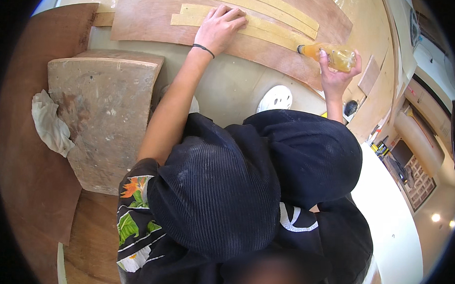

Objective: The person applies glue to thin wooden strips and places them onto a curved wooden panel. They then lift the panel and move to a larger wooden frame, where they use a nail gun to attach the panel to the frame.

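A flat reddish-brown board lies ahead of me with several long yellow strips on it. My left hand, a dark band at its wrist, rests on the nearest yellow strip. Its fingers are bent and close together over the strip; the fingertips are partly hidden. Off to the right, my right hand is wrapped round a clear plastic bottle of yellow liquid. The bottle is tipped on its side, its dark narrow end pointing left at the strip's right end.
On the left stands a worn wooden block with a crumpled white cloth at its side. A curved brown sheet rises beyond it. Near my right wrist are a small black object and a wood offcut. A white panel lies at the right.
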`<state>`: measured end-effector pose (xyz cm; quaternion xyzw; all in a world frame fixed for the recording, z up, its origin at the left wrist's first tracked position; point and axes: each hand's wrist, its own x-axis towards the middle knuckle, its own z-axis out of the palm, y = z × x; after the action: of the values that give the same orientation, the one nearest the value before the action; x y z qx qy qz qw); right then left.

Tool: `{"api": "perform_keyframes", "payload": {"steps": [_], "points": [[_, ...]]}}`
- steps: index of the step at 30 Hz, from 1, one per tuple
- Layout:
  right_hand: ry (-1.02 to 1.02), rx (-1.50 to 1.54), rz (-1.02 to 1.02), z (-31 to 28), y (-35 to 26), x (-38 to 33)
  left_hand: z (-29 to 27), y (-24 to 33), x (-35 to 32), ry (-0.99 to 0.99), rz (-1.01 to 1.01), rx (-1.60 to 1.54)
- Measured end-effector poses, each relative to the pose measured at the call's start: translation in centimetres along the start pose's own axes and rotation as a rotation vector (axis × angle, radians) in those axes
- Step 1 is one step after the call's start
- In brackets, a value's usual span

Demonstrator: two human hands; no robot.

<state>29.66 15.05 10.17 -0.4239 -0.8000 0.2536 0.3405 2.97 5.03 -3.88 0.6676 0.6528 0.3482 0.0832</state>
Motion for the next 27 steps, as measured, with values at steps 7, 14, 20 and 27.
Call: {"api": "perform_keyframes", "payload": {"steps": [7, 14, 20, 27], "points": [[-0.08, -0.374, -0.33, 4.3, 0.2, -1.3, 0.3, -0.2, -0.1, -0.04, 0.0, -0.014], [0.118, -0.092, 0.242, -3.0, 3.0, -0.5, 0.5, -0.2, -0.1, 0.004, -0.002, -0.021], [-0.043, -0.44, -0.273, 3.5, 1.0, 2.2, 0.2, -0.2, 0.1, -0.029, 0.016, -0.011], [0.023, -0.036, 0.057, 0.7, 0.7, 0.5, 0.3, -0.2, -0.2, -0.027, 0.023, 0.027]]}}
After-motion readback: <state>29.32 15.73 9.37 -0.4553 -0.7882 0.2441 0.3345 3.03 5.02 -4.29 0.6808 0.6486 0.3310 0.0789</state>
